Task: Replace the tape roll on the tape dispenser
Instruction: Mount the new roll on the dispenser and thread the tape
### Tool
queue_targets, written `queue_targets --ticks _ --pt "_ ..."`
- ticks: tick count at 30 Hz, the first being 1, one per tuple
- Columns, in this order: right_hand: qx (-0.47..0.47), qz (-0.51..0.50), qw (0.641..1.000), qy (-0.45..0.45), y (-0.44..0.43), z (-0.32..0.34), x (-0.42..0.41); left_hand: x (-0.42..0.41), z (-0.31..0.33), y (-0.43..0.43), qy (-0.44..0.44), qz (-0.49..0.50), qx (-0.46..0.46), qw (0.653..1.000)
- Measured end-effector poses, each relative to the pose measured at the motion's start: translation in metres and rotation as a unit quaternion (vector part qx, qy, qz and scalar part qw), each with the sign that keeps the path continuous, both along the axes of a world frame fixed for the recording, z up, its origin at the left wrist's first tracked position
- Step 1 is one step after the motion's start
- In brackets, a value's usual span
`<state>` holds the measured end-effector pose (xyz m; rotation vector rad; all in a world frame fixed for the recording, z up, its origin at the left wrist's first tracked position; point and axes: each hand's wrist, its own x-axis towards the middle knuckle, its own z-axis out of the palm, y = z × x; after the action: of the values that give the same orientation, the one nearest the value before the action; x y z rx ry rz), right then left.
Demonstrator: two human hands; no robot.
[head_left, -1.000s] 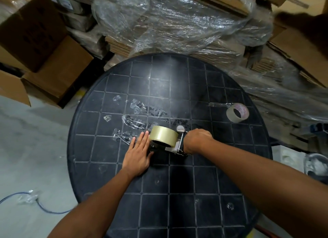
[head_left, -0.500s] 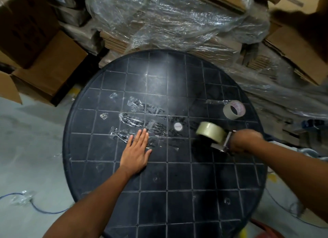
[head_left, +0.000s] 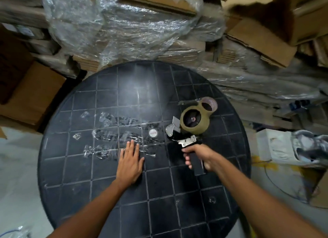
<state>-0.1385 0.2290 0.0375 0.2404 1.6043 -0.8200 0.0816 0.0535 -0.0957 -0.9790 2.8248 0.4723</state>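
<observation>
Tape dispenser (head_left: 188, 131) (roll mounted) held by right hand (head_left: 200, 156) above table (head_left: 106, 184).

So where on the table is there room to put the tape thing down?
The table's near edge, below both hands, is bare; so is the far side. Crowded: tape scraps by the left hand, the spare roll behind the dispenser.

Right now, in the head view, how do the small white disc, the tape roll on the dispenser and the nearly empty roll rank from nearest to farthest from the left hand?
From the left hand, flat on the table:
1. Small white disc, just beyond and right of the fingers.
2. Tape roll on the dispenser, further right.
3. Nearly empty roll, behind it, farthest right.
</observation>
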Motion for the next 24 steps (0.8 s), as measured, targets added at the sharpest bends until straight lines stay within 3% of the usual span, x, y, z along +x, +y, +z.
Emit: queue_targets --ticks 5,9,14,17,19,21,24 --pt "-0.09 -0.145 0.977 -0.125 0.004 -0.046 0.027 -0.008 -0.001 0.006 -0.017 0.019 -0.007 1.0" --pt "-0.101 -0.178 0.966 -0.16 0.009 -0.066 0.032 -0.003 -0.007 0.004 -0.034 -0.019 -0.035 0.999" --pt "-0.056 -0.129 0.988 0.063 0.017 -0.066 0.035 -0.005 -0.007 0.006 -0.05 -0.024 -0.035 0.998" --pt "-0.063 -0.122 0.985 0.105 0.019 -0.067 0.039 -0.006 -0.005 0.007 -0.04 -0.018 -0.024 0.999" --pt "-0.032 -0.065 0.983 0.168 0.017 -0.069 0.04 -0.007 0.001 0.006 -0.033 -0.014 -0.005 0.999" --pt "0.026 0.066 0.966 0.25 0.016 -0.062 0.041 -0.007 0.004 0.003 -0.024 -0.003 0.024 0.999" --pt "0.115 0.279 0.884 0.357 0.015 -0.034 0.045 -0.013 0.028 -0.003 0.025 0.009 0.097 0.995"
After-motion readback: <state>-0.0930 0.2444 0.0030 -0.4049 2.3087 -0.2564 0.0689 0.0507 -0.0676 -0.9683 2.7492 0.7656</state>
